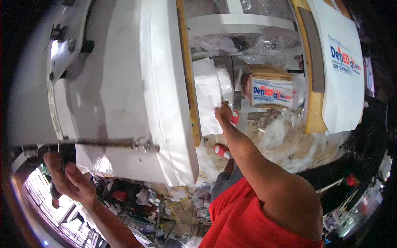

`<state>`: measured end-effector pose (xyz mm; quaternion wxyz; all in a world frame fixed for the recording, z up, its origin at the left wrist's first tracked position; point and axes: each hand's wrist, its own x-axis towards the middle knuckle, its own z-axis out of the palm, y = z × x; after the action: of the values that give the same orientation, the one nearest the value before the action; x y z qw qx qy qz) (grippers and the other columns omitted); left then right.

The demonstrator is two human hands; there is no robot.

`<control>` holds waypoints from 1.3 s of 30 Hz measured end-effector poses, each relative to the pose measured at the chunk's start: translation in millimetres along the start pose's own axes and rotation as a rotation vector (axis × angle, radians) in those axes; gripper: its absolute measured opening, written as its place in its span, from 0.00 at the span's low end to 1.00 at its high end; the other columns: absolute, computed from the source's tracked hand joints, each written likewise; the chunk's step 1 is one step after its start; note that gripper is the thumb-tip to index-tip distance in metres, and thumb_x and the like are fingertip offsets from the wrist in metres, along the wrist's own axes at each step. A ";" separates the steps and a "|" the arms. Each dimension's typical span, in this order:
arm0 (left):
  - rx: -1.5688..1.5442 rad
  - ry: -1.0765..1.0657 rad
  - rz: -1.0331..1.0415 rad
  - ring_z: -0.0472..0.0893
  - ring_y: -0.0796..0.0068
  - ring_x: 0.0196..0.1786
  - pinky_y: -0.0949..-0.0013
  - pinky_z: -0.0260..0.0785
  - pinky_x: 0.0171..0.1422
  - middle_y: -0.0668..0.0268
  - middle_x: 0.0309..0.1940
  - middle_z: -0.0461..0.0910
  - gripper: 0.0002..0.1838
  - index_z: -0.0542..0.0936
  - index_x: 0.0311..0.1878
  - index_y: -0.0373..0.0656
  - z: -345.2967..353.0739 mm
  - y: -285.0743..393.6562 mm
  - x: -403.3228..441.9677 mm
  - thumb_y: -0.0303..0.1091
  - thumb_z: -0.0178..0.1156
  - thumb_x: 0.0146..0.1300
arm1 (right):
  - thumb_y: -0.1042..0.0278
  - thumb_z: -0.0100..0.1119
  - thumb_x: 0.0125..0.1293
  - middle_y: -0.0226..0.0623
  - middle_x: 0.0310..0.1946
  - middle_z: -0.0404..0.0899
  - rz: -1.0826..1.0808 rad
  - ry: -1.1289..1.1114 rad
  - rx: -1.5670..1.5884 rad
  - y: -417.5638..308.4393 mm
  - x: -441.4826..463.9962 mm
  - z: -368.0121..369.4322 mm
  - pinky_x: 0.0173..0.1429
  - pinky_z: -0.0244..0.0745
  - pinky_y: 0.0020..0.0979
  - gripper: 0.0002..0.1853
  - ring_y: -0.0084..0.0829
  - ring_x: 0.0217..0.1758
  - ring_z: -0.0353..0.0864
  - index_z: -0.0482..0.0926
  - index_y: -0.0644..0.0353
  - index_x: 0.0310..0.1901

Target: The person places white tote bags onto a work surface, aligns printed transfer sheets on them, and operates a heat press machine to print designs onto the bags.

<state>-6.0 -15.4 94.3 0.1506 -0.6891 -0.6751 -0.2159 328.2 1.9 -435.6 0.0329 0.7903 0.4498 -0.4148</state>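
At the lower left, my left hand (72, 182) is raised with its fingers and thumb curled about a dark handle-like piece (69, 153). This piece sits by the end of a metal rod (111, 144) along the edge of a big white panel (111, 91); the exact grip is partly hidden in shadow. My right arm stretches forward, and my right hand (224, 110) is closed at the edge of a stack of white sheets (206, 91). To the right of that hand lies a bundle printed "DepED" (273, 91).
A larger white printed sheet (343, 66) lies over a yellow-edged board (314, 103) at the right. Crumpled clear plastic (269, 43) is on a shelf at the back. Red-and-white footwear (221, 150) shows on the worn floor (285, 140). Clutter (144, 196) fills the area below.
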 end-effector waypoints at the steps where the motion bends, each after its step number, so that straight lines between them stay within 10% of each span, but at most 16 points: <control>1: -0.022 -0.012 0.048 0.77 0.56 0.48 0.53 0.66 0.60 0.53 0.45 0.79 0.22 0.76 0.54 0.32 0.9 -2.4 3.1 0.46 0.50 0.76 | 0.52 0.65 0.57 0.56 0.40 0.84 -0.034 0.111 0.048 -0.6 -5.4 -5.3 0.52 0.81 0.50 0.28 0.58 0.44 0.85 0.73 0.67 0.51; 10: -0.094 0.389 0.034 0.73 0.55 0.64 0.55 0.59 0.73 0.49 0.60 0.73 0.26 0.68 0.64 0.32 -9.4 68.6 -63.7 0.42 0.58 0.73 | 0.50 0.59 0.59 0.50 0.34 0.85 -0.599 0.166 -0.309 59.4 39.4 -21.1 0.46 0.80 0.46 0.20 0.50 0.38 0.85 0.84 0.60 0.41; 12: -0.276 0.221 -0.298 0.74 0.55 0.62 0.54 0.60 0.72 0.49 0.57 0.75 0.23 0.70 0.62 0.32 -3.5 91.0 -157.3 0.37 0.58 0.72 | 0.53 0.60 0.61 0.47 0.34 0.86 -0.664 0.227 -0.347 60.1 26.7 -41.7 0.45 0.81 0.43 0.18 0.46 0.37 0.85 0.84 0.60 0.43; 14: -0.338 -0.135 -0.579 0.72 0.54 0.66 0.56 0.59 0.74 0.49 0.60 0.75 0.22 0.72 0.63 0.30 2.2 124.3 -222.8 0.30 0.60 0.68 | 0.65 0.62 0.63 0.42 0.39 0.85 -0.174 -0.376 0.579 52.5 -36.8 -107.1 0.45 0.81 0.40 0.16 0.37 0.40 0.85 0.82 0.60 0.51; 16: -0.679 -0.115 -0.892 0.74 0.55 0.65 0.57 0.62 0.71 0.50 0.61 0.75 0.28 0.71 0.66 0.34 57.8 139.3 -327.7 0.31 0.67 0.64 | 0.68 0.69 0.57 0.41 0.40 0.85 -0.249 -0.467 0.915 73.4 -103.9 -161.1 0.41 0.81 0.40 0.17 0.37 0.42 0.86 0.83 0.62 0.49; 18: -0.789 -0.427 -1.153 0.65 0.54 0.73 0.49 0.60 0.74 0.54 0.75 0.62 0.44 0.52 0.80 0.43 94.6 171.7 -401.6 0.44 0.64 0.70 | 0.67 0.70 0.57 0.43 0.43 0.84 -0.369 -0.550 0.913 115.9 -145.3 -206.8 0.43 0.82 0.39 0.24 0.38 0.43 0.85 0.78 0.63 0.56; 19: -1.079 -0.615 -1.693 0.62 0.47 0.74 0.34 0.63 0.68 0.53 0.79 0.52 0.49 0.40 0.82 0.57 69.8 207.7 -371.1 0.55 0.61 0.70 | 0.69 0.68 0.60 0.42 0.46 0.84 -0.223 -0.509 0.872 120.2 -189.6 -246.0 0.48 0.82 0.38 0.26 0.36 0.46 0.85 0.76 0.64 0.60; 20: -1.331 -0.766 -1.494 0.65 0.41 0.71 0.25 0.62 0.63 0.55 0.81 0.48 0.49 0.37 0.82 0.66 101.3 212.9 -434.2 0.64 0.56 0.69 | 0.72 0.66 0.62 0.42 0.48 0.83 -0.072 -0.468 0.832 123.3 -236.6 -281.6 0.53 0.82 0.37 0.27 0.34 0.48 0.85 0.73 0.65 0.64; 22: -1.844 -0.861 -1.726 0.72 0.48 0.66 0.36 0.66 0.67 0.57 0.76 0.60 0.39 0.48 0.81 0.56 94.1 241.5 -412.4 0.49 0.55 0.75 | 0.70 0.68 0.61 0.44 0.46 0.83 -0.150 -0.452 0.828 176.3 -251.6 -298.9 0.52 0.82 0.38 0.30 0.35 0.47 0.85 0.71 0.64 0.65; 24: -1.399 -0.909 -1.247 0.77 0.59 0.61 0.52 0.70 0.68 0.57 0.71 0.66 0.34 0.56 0.79 0.50 92.4 267.6 -398.0 0.40 0.58 0.75 | 0.69 0.69 0.60 0.45 0.44 0.83 -0.216 -0.425 0.826 193.4 -272.9 -326.9 0.50 0.82 0.38 0.33 0.37 0.45 0.85 0.69 0.62 0.66; 26: -1.508 -0.519 -1.281 0.77 0.64 0.52 0.63 0.76 0.50 0.53 0.62 0.72 0.44 0.55 0.77 0.54 92.1 268.4 -363.3 0.29 0.70 0.63 | 0.71 0.67 0.61 0.43 0.43 0.83 -0.300 -0.233 0.980 204.7 -301.7 -359.4 0.45 0.81 0.34 0.33 0.32 0.42 0.83 0.68 0.57 0.69; 28: -0.896 -0.487 -0.695 0.78 0.77 0.39 0.74 0.73 0.43 0.64 0.41 0.82 0.34 0.63 0.72 0.49 28.7 283.8 -268.2 0.22 0.64 0.66 | 0.72 0.68 0.61 0.41 0.43 0.82 -0.361 -0.192 0.953 191.5 -317.2 -407.0 0.43 0.79 0.32 0.34 0.30 0.40 0.81 0.68 0.55 0.69; 29: -1.169 -0.320 -0.796 0.77 0.82 0.36 0.77 0.72 0.42 0.67 0.36 0.82 0.29 0.68 0.69 0.46 21.6 292.7 -230.2 0.22 0.63 0.66 | 0.73 0.68 0.60 0.39 0.42 0.82 -0.417 -0.188 0.901 178.8 -322.1 -436.1 0.41 0.77 0.30 0.34 0.27 0.38 0.79 0.69 0.53 0.69; 34: -0.987 0.150 -0.223 0.75 0.68 0.64 0.68 0.68 0.67 0.57 0.61 0.76 0.24 0.71 0.66 0.35 -29.7 343.4 6.1 0.24 0.63 0.68 | 0.69 0.63 0.65 0.31 0.47 0.83 -0.957 0.492 0.350 93.8 -307.1 -629.1 0.50 0.73 0.25 0.25 0.21 0.41 0.79 0.76 0.52 0.65; 39: -0.790 0.895 0.362 0.75 0.66 0.64 0.65 0.67 0.70 0.54 0.65 0.72 0.24 0.66 0.70 0.37 -91.7 365.4 169.3 0.28 0.57 0.73 | 0.72 0.63 0.69 0.31 0.46 0.83 -1.619 1.207 0.938 47.2 -382.7 -801.3 0.54 0.75 0.29 0.16 0.28 0.47 0.80 0.78 0.57 0.57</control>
<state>348.3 69.6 288.8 0.1870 -0.6389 -0.2882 -0.6883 768.4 53.0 335.3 -0.7736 0.2698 0.5733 0.0097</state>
